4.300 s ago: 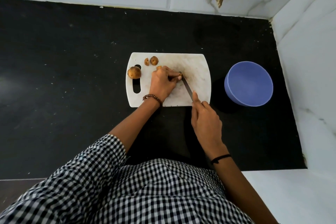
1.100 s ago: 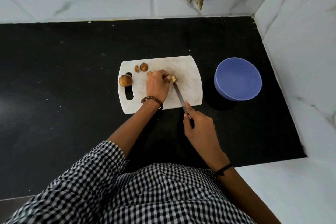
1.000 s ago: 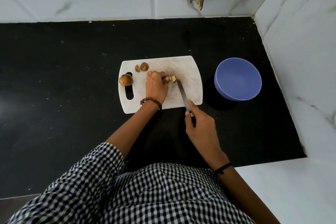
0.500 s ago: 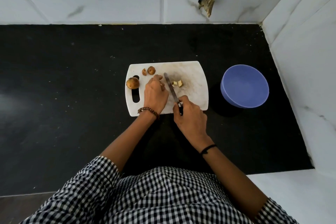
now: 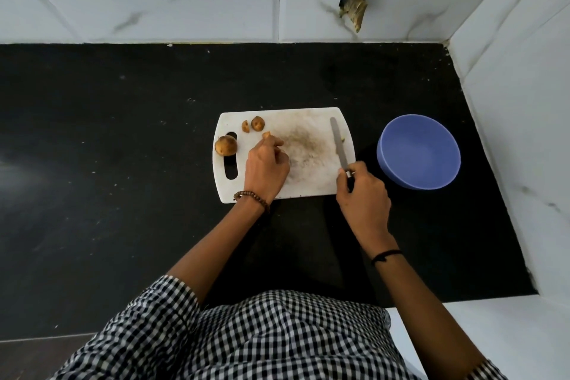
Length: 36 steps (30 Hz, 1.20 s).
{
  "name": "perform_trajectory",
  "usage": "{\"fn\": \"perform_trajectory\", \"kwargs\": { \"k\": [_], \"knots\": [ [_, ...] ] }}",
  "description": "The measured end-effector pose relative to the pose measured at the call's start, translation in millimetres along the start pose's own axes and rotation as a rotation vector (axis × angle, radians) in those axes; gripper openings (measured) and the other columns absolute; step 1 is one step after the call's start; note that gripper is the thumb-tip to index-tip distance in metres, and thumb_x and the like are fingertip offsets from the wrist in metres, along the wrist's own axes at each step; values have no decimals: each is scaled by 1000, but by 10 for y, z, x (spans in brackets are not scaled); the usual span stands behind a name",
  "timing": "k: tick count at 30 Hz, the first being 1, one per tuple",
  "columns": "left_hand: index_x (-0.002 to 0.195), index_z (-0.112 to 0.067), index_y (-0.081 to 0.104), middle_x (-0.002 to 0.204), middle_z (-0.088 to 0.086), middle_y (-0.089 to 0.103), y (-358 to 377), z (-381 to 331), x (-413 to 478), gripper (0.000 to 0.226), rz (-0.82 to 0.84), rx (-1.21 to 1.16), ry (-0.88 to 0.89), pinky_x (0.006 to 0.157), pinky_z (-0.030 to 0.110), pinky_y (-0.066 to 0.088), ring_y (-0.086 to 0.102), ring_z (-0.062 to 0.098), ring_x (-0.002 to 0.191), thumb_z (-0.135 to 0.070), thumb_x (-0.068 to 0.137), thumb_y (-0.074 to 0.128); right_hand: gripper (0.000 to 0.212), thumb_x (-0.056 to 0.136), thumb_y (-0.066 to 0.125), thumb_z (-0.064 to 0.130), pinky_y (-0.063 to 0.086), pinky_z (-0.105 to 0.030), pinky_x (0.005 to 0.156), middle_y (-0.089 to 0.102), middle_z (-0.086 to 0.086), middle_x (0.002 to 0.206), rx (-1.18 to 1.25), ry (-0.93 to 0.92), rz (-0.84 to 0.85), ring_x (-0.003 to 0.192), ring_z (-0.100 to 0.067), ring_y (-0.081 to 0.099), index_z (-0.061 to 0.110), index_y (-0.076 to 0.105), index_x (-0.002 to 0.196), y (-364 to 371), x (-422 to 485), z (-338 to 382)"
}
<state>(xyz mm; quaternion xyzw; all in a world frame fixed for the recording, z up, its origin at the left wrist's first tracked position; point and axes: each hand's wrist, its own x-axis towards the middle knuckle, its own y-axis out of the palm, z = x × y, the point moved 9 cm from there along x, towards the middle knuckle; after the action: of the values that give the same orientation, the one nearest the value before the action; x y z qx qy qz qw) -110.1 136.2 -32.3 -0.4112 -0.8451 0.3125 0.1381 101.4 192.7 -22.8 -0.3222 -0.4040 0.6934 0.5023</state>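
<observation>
A white cutting board (image 5: 308,183) lies on the black counter. On its left end sit a small whole potato (image 5: 226,145) and two cut brown pieces (image 5: 258,123). My left hand (image 5: 266,165) rests on the board with its fingers curled on a potato piece (image 5: 266,134) that peeks out at the fingertips. My right hand (image 5: 362,199) grips the handle of a knife (image 5: 337,145). The blade lies along the board's right edge, pointing away from me, with a tiny pale scrap (image 5: 343,140) beside it.
A blue bowl (image 5: 418,155) stands just right of the board, close to my right hand. White marble walls close the counter at the back and right. The counter's front edge is under my checked shirt.
My right hand has carried the knife from the middle of the board to its right edge. The pale cut cubes seen by the blade are out of sight. My left hand stays on its piece.
</observation>
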Motion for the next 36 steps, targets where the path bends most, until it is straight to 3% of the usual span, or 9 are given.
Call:
{"fn": "perform_trajectory", "kwargs": {
  "k": [9, 14, 18, 20, 23, 28, 31, 36],
  "knots": [
    [108, -6, 65, 101, 5, 66, -30, 19, -1, 23, 3, 24, 16, 74, 17, 48, 61, 12, 83, -8, 87, 57, 19, 101, 50, 39, 51, -32, 56, 61, 7, 80, -9, -131, 53, 68, -12, 58, 21, 54, 96, 148, -78, 197],
    [98, -12, 61, 90, 0, 61, -193, 174, 17, 14, -71, 34, -31, 73, 30, 54, 58, 11, 76, -17, 86, 67, 20, 100, 52, 41, 53, -30, 59, 60, 6, 78, 62, -55, 51, 67, -7, 58, 21, 55, 97, 139, 36, 110],
    [115, -10, 54, 95, 1, 57, -265, 254, 96, 36, -96, 48, -25, 76, 28, 51, 55, 10, 80, -25, 86, 69, 22, 99, 54, 42, 54, -35, 60, 62, 4, 79, 124, -76, 66, 68, -11, 60, 20, 58, 99, 173, 109, 202],
    [123, -11, 52, 102, 2, 57, -254, 228, 154, 43, -73, 73, 1, 76, 25, 49, 54, 9, 79, -26, 86, 69, 22, 99, 55, 41, 49, -26, 57, 63, 5, 80, 152, -82, 95, 69, -9, 59, 19, 60, 101, 215, 138, 280],
    [121, -14, 58, 109, 4, 54, -217, 160, 225, 36, -29, 145, 46, 73, 24, 47, 51, 9, 82, -24, 87, 67, 19, 98, 57, 40, 37, -15, 54, 60, 9, 78, 192, -86, 131, 67, -3, 57, 22, 59, 100, 266, 166, 405],
    [106, -15, 64, 111, 4, 51, -174, 124, 266, 19, 0, 253, 85, 60, 25, 46, 59, 17, 80, -21, 89, 66, 23, 98, 56, 45, 52, -26, 61, 61, 10, 76, 273, -97, 124, 70, -6, 60, 23, 60, 95, 321, 168, 495],
    [103, -16, 64, 110, 0, 54, -144, 42, 255, 18, 5, 305, 160, 52, 22, 39, 59, 13, 82, -26, 89, 66, 22, 98, 56, 47, 51, -22, 67, 62, 13, 81, 295, -82, 150, 75, -3, 60, 25, 62, 99, 363, 161, 506],
    [106, -18, 65, 100, -3, 56, 47, -158, 168, 20, 98, 262, 296, 53, 24, 46, 58, 11, 78, -30, 90, 63, 19, 97, 58, 42, 49, -15, 71, 62, 15, 87, 351, -42, 157, 82, -1, 61, 24, 63, 104, 346, 104, 469]
  ]
}}
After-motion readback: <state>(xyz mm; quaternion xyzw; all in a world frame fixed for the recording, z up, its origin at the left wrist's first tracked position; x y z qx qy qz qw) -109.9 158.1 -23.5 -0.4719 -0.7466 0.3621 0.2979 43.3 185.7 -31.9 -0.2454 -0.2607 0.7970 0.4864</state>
